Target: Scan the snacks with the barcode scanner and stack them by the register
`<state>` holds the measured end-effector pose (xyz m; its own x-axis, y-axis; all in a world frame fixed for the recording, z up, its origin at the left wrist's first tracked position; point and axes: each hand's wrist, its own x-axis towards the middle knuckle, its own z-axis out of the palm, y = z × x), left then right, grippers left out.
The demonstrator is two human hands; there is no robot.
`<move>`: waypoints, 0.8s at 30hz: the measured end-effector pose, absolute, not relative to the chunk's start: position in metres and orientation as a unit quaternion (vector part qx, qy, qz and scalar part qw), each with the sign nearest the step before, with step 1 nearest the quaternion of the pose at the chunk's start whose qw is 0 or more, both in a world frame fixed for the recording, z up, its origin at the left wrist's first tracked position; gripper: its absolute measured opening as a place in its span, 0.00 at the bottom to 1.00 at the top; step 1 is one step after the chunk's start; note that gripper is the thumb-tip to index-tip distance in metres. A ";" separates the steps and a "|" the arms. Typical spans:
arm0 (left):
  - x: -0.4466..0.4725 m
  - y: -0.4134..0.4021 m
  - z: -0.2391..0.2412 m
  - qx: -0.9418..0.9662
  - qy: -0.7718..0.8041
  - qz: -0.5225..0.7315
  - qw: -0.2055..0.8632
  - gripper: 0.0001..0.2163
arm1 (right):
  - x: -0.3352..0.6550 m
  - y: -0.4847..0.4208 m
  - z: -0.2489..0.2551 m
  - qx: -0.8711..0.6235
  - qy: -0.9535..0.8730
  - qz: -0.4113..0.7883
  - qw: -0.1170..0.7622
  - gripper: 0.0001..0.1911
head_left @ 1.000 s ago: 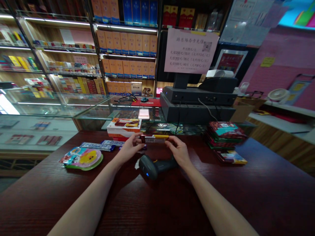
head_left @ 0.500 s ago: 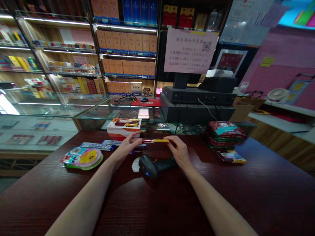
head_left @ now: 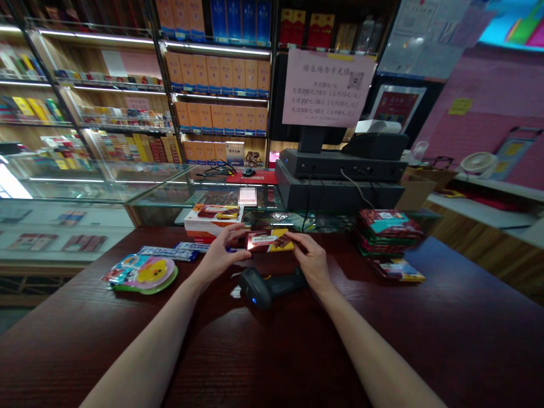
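"One chocolate bar [head_left: 267,241] is in the air above the dark table [head_left: 255,362]. Who is gripping it"

"The right hand [head_left: 312,260] pinches its right end. The left hand [head_left: 221,256] has thumb and fingers around the left end, but I cannot tell if they press on it"

"Can you read its wrapper"

"It is red and yellow, with a picture of chocolate pieces. The characters on the white strip are too small for me"

"What lies near"

"A barcode scanner [head_left: 257,289] with blue light, on the near side of the bar, between the forearms. Behind the left hand, a white and orange box [head_left: 208,226] is partly covered by the fingers"

"And farther"

"Blue packets [head_left: 170,253] at the left, a stack of red packets [head_left: 386,224] at the right. Behind, a paper sign [head_left: 327,88] covers much of the monitor [head_left: 278,116]. I read 游乐场办卡充值, then 200元/15次, 300元/28次 and 500元/60次, beside a QR code [head_left: 356,80]"
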<state>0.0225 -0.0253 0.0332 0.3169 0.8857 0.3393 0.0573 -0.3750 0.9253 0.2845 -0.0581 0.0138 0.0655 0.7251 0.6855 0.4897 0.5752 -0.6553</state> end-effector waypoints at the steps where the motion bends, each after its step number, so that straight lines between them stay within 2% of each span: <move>1: 0.022 -0.025 0.033 0.691 0.345 0.475 0.423 0.34 | 0.285 -0.058 0.013 -0.454 -0.678 0.104 0.569 0.18; 12: 0.016 -0.025 0.032 0.756 0.331 0.481 0.296 0.33 | 0.293 -0.063 0.017 -0.442 -0.755 0.118 0.469 0.32; 19: 0.019 -0.030 0.037 0.785 0.345 0.457 0.238 0.32 | 0.298 -0.064 0.018 -0.450 -0.755 0.061 0.473 0.25; 24: 0.025 -0.032 0.039 0.802 0.349 0.445 0.192 0.31 | 0.303 -0.067 0.023 -0.459 -0.754 0.046 0.468 0.29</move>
